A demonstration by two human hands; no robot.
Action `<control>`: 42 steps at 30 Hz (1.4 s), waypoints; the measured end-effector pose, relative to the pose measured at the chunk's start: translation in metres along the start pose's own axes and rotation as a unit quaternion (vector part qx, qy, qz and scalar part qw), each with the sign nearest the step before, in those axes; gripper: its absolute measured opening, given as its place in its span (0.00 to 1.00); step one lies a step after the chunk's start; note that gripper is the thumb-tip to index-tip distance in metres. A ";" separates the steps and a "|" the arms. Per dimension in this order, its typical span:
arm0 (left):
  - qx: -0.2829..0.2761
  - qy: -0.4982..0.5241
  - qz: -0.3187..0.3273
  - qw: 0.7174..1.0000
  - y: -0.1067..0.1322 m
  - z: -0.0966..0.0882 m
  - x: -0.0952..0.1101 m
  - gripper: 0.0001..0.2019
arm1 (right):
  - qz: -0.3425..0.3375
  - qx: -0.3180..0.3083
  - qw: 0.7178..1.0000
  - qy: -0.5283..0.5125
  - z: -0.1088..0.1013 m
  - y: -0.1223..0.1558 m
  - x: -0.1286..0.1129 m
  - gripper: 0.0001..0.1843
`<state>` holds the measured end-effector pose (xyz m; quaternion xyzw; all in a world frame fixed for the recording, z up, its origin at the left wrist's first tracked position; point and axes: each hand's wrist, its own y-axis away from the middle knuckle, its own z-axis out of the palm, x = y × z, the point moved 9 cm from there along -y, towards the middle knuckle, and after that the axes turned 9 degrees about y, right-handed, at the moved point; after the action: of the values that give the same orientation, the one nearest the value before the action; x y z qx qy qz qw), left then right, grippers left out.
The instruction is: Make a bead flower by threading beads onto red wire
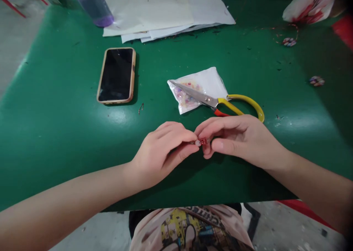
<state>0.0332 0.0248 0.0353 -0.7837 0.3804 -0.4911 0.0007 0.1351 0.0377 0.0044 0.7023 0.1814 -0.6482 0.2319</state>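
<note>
Close to the table's front edge, my left hand (162, 151) pinches one end of a small beaded piece (203, 141) between thumb and forefinger. The piece shows a pale bead and a tight cluster of dark red thread or wire. At its other end the curled fingers and thumb of my right hand (239, 138) close around it, hiding part of it. Just beyond my right hand lie scissors (208, 99) with yellow and red handles. Their blades rest across a small clear-and-white packet (212, 82) of colourful beads.
A phone (116, 76) in a tan case lies on the green table (55, 133). Behind it are stacked papers (154, 15) and a purple bottle (93, 4). Bead clusters (289, 42) sit at the right, near a plastic bag (310, 6). Wire scraps (141, 108) are scattered about.
</note>
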 end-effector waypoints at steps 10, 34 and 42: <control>-0.003 0.164 -0.078 0.983 0.002 0.003 -0.012 0.08 | -0.197 0.158 0.875 0.414 -0.004 0.018 -0.048 0.08; 0.032 0.332 -0.183 0.925 0.002 0.012 -0.034 0.03 | -0.232 0.212 0.797 0.516 0.003 0.024 -0.052 0.09; -0.001 0.387 -0.221 0.895 0.004 0.020 -0.037 0.06 | -0.233 0.192 0.808 0.505 0.004 0.024 -0.051 0.11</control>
<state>0.0376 0.0363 -0.0046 -0.5960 0.1683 -0.7423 -0.2560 0.1401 0.0182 0.0570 0.8974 0.3030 -0.2583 -0.1902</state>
